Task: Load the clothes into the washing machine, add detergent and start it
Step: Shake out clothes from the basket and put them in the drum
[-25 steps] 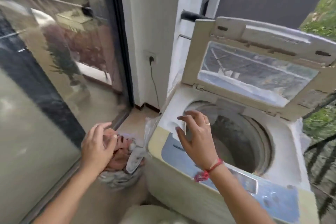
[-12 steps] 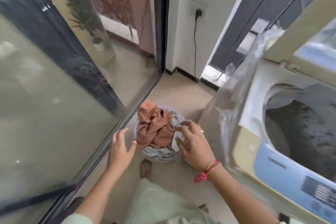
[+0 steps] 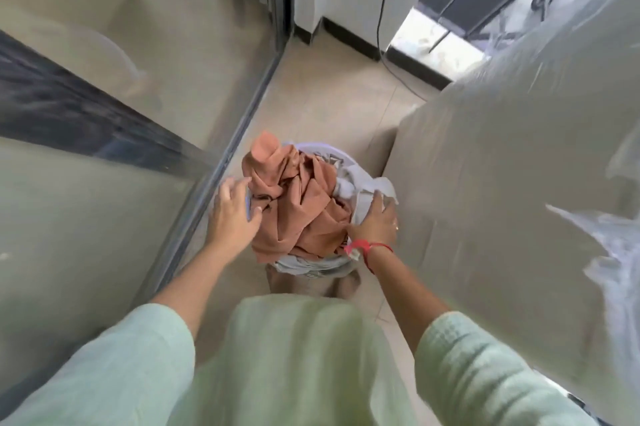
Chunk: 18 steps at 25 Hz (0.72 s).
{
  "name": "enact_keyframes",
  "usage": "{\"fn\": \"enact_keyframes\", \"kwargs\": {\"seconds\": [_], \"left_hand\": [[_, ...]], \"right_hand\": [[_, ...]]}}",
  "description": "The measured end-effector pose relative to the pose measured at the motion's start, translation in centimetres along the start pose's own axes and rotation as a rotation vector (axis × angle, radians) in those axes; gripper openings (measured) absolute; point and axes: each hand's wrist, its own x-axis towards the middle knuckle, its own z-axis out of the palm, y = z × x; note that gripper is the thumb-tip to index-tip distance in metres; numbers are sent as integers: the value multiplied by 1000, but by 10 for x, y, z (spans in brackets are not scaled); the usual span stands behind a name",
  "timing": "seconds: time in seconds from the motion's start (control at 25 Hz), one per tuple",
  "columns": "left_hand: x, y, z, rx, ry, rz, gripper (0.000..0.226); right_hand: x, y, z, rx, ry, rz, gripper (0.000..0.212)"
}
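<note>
1. Rust-orange clothes, crumpled and heaped high in a pale round basket, with a white-grey cloth bunched at the right side of the heap and spilling over the rim.
2. Set on the tiled floor, between the glass door on the left and the washing machine on the right, near both.
3. Left hand at the left rim of the basket, fingers straight and spread, thumb touching the orange fabric, nothing gripped.
4. Right hand laid on the white-grey cloth at the right rim, fingers stretched out over it, no curl round the fabric visible; red thread tied at the wrist.
5. Pale green sleeves on both forearms, reaching in from the bottom edge.
6. Beige machine side, blurred, wrapped in clear plastic film.
7. Black cable hanging down the white wall behind, trailing onto the floor.
</note>
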Motion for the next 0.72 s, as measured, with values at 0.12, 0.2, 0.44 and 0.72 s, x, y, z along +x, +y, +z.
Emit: {"fn": "enact_keyframes", "kwargs": {"seconds": [0.12,0.2,0.44,0.72], "left_hand": [[11,2,41,11,-68,118,53],[7,1,62,49,-182,218,58],[-4,6,58,26,-375,175,67],[23,14,50,211,-443,152,42]], "right_hand": [[40,24,35,-23,-81,52,92],[59,30,46,62,-144,10,75],[46,6,-11,142,194,-172,36],[1,0,-61,152,319,-303,36]]}}
